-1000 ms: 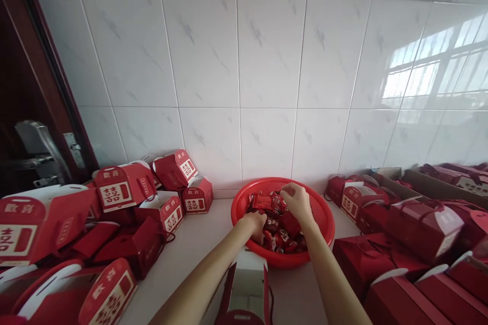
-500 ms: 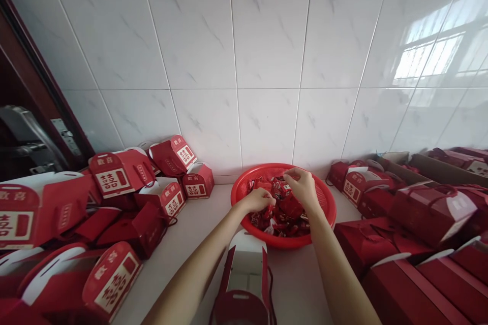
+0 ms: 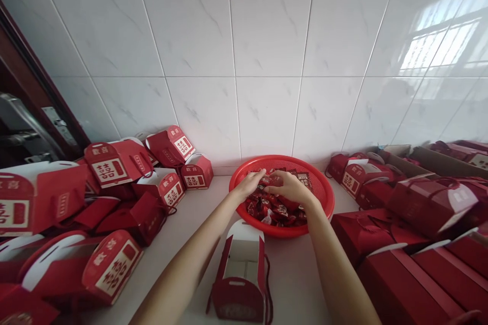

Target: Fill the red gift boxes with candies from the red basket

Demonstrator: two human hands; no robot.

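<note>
Over a round red plastic basket (image 3: 328,190), both hands are close together among the sweets. My left hand (image 3: 250,184), fingers bent inward, touches a red wrapped candy (image 3: 271,181). Facing it from the right, my right hand (image 3: 292,188) curls its fingers around the same spot; its fingertips are partly hidden. Loose wrapped candies (image 3: 280,212) in red and dark wrappers fill the basket. Between my forearms stands an open red gift box (image 3: 238,299), its white inside showing and its dark cord handles hanging at the sides.
Red boxes with white double-happiness labels (image 3: 110,170) are piled at the left, near a door handle (image 3: 28,122). More red boxes (image 3: 409,284) and a cardboard carton (image 3: 430,162) crowd the right. A tiled wall (image 3: 267,111) rises behind the basket.
My left hand has moved up and slightly left; my right hand has lowered toward it. They now meet around a red wrapped candy. The view has tilted slightly, showing more of the open box.
</note>
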